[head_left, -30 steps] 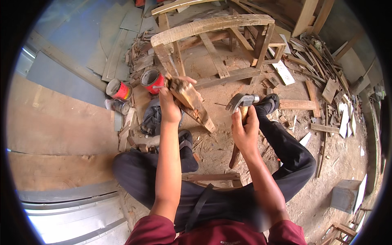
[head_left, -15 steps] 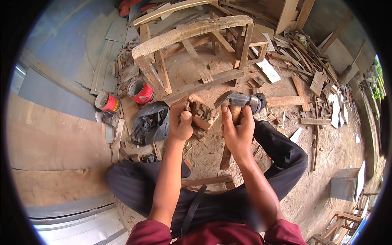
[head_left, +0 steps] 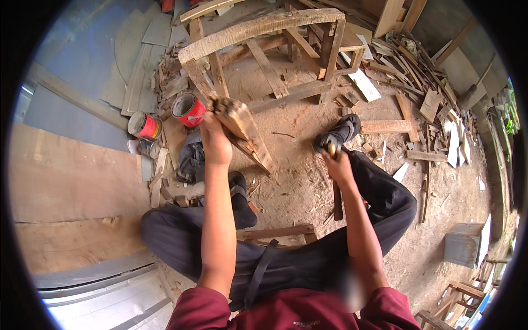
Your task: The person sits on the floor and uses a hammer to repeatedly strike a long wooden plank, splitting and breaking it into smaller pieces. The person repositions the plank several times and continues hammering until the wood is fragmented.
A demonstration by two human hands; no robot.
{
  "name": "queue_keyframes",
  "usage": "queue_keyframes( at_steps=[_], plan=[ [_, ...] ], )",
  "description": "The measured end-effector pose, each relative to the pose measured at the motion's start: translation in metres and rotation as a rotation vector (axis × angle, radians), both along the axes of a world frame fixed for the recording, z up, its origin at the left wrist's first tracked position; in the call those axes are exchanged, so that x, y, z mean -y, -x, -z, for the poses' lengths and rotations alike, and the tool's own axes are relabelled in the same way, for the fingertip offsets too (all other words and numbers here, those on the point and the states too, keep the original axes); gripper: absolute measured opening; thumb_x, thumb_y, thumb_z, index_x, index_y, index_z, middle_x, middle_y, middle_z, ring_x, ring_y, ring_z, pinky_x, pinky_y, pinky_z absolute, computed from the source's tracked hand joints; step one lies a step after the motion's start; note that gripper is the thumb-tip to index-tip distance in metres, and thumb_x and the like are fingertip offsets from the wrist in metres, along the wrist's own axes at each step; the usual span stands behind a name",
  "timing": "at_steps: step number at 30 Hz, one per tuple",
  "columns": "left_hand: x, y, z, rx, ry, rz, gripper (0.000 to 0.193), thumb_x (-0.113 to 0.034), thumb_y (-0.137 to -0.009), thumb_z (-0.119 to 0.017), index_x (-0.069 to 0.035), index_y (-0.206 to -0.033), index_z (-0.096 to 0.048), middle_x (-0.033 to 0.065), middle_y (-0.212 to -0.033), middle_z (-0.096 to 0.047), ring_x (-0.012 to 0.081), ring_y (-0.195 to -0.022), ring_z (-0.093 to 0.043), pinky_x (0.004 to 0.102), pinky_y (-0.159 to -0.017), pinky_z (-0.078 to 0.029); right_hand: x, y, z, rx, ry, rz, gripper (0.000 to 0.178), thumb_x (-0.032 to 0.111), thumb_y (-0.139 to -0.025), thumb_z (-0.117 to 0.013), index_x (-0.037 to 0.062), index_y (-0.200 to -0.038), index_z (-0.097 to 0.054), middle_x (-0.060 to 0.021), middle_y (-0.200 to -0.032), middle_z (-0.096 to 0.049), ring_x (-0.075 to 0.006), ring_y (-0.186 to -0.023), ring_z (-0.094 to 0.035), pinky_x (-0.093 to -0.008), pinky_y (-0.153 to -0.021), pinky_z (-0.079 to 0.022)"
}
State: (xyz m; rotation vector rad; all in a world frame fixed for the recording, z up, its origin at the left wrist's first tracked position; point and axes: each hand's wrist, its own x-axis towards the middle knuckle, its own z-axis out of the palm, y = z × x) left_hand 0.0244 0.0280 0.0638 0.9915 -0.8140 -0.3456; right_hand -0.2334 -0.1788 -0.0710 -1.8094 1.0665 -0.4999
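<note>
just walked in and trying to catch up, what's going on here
A person in a maroon shirt sits on a dusty floor strewn with wood scraps. The left hand holds up a wooden block with a ragged end. The right hand grips a hammer, apart from the block, its head hard to make out against the right shoe. Beyond stands a wooden frame with a curved top rail.

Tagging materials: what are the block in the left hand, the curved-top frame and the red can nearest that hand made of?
Block: wood, seemingly unfinished; brown, streaky, ragged end. Curved-top frame: wood, likely bare; rough, ridged top rail. Red can: probably coated metal, judging by its shine; plastic possible.
</note>
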Motion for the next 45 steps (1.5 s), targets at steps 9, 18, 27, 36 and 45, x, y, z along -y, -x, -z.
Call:
queue_keyframes(
  at_steps=[9,18,27,36,45],
  plan=[
    [-0.010,0.009,-0.025,-0.269,0.040,-0.540,0.078,-0.064,-0.098,-0.033,0.004,-0.139,-0.035,0.0136,-0.137,-0.045,0.0205,-0.124,-0.046,0.0335,-0.106,-0.035,-0.081,0.033,0.139,-0.603,0.133,-0.563,0.040,0.007,-0.077,-0.053,0.0099,-0.115,-0.066,-0.0265,-0.101,-0.067,-0.0413,-0.096,-0.064,-0.0478,-0.085,-0.053],
    [-0.005,-0.008,-0.006,-0.459,-0.334,-0.624,0.091,-0.073,-0.088,-0.049,0.009,-0.129,-0.046,0.0151,-0.121,-0.054,0.0215,-0.108,-0.056,0.0327,-0.090,-0.047,-0.069,0.040,0.176,-0.851,0.094,-0.720,0.035,0.020,-0.086,-0.058,0.0199,-0.120,-0.063,-0.0162,-0.119,-0.064,-0.0353,-0.108,-0.062,-0.0466,-0.090,-0.051],
    [0.019,-0.037,0.030,-0.469,-0.317,-0.611,0.076,-0.066,-0.093,-0.048,0.007,-0.114,-0.060,0.0111,-0.111,-0.062,0.0162,-0.101,-0.057,0.0295,-0.092,-0.043,-0.025,-0.067,0.150,-0.405,0.469,-0.385,0.034,0.021,-0.089,-0.062,-0.0022,-0.112,-0.053,-0.0285,-0.112,-0.055,-0.0431,-0.099,-0.060,-0.0486,-0.083,-0.050],
    [0.019,-0.029,0.026,-0.446,-0.375,-0.630,0.073,-0.064,-0.097,-0.038,0.005,-0.106,-0.062,0.0079,-0.103,-0.065,0.0134,-0.091,-0.056,0.0300,-0.085,-0.045,0.018,-0.193,0.211,-0.517,0.894,-0.412,0.039,0.016,-0.092,-0.049,0.0058,-0.129,-0.053,-0.0140,-0.137,-0.046,-0.0295,-0.126,-0.044,-0.0421,-0.099,-0.039],
    [0.021,-0.065,0.050,-0.296,-0.231,-0.436,0.059,-0.052,-0.102,-0.039,0.003,-0.109,-0.058,0.0105,-0.093,-0.063,0.0175,-0.082,-0.060,0.0318,-0.074,-0.049,0.011,-0.157,0.206,-0.453,0.710,-0.308,0.015,0.018,-0.087,-0.056,0.0075,-0.096,-0.060,-0.0124,-0.105,-0.056,-0.0301,-0.102,-0.054,-0.0440,-0.085,-0.042]
  ],
)
